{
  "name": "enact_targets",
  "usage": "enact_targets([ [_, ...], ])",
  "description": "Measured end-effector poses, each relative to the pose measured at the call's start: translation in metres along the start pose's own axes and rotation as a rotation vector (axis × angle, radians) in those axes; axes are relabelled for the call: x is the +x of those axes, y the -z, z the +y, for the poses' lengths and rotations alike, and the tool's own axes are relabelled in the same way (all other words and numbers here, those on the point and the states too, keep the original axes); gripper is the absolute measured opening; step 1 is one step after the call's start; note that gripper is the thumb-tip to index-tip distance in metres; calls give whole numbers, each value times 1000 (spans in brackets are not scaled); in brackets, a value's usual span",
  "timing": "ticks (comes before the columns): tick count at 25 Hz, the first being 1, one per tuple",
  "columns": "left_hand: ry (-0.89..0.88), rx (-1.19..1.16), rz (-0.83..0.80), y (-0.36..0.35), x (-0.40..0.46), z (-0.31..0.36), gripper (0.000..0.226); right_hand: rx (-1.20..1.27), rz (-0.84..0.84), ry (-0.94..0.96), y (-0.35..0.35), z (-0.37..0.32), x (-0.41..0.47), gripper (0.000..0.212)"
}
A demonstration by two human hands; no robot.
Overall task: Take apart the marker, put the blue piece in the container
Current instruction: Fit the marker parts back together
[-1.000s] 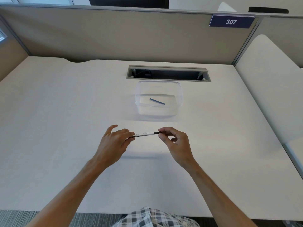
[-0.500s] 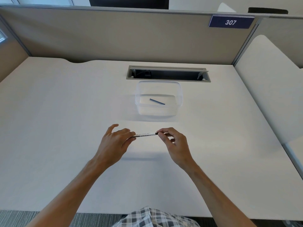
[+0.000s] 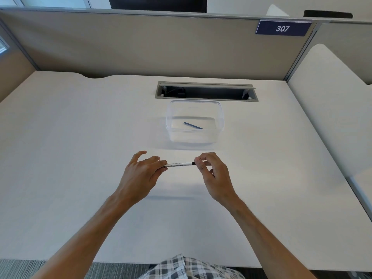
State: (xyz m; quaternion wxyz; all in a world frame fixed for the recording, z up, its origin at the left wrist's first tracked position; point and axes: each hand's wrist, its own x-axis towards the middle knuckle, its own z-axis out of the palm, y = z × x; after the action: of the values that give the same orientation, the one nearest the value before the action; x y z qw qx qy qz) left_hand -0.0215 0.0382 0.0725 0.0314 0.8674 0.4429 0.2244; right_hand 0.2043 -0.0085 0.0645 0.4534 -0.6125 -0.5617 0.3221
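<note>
1. A patch of black-and-white checked fabric point(image 3: 191, 267) shows at the bottom edge of the head view, just below the near rim of the pale, off-white desk point(image 3: 80, 158).
2. Two bare forearms reach forward over the desk; the left hand point(image 3: 141, 174) pinches one end of a slim white whiteboard marker with black printed lettering point(image 3: 178, 165), its index finger lifted clear.
3. The right hand point(image 3: 213, 174) grips the marker's other end, thumb and forefinger closed just past a short black section of the barrel; what lies within that pinch is hidden.
4. The marker lies nearly level between the two hands, held above the desk, its shadow falling on the surface nearer the camera.
5. Beyond the hands stands a clear, round-cornered plastic container point(image 3: 220, 117), open at the top, with a thin blue rod-shaped piece point(image 3: 192, 125) lying aslant on its floor.
6. Just behind the container sits a grey-framed rectangular cable slot point(image 3: 206, 97) let into the desk.
7. A beige fabric partition point(image 3: 141, 47) closes the far side, bearing a dark blue sign reading "307" point(image 3: 282, 28) at upper right.
</note>
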Motion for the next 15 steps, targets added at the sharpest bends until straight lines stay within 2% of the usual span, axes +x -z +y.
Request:
enact_targets([
  [5, 1, 5, 2, 2, 0, -1, 11, -47, -35, 78, 5, 1, -4, 2],
  [15, -10, -10, 5, 7, -1, 3, 12, -88, -55, 109, 3, 4, 0, 12],
])
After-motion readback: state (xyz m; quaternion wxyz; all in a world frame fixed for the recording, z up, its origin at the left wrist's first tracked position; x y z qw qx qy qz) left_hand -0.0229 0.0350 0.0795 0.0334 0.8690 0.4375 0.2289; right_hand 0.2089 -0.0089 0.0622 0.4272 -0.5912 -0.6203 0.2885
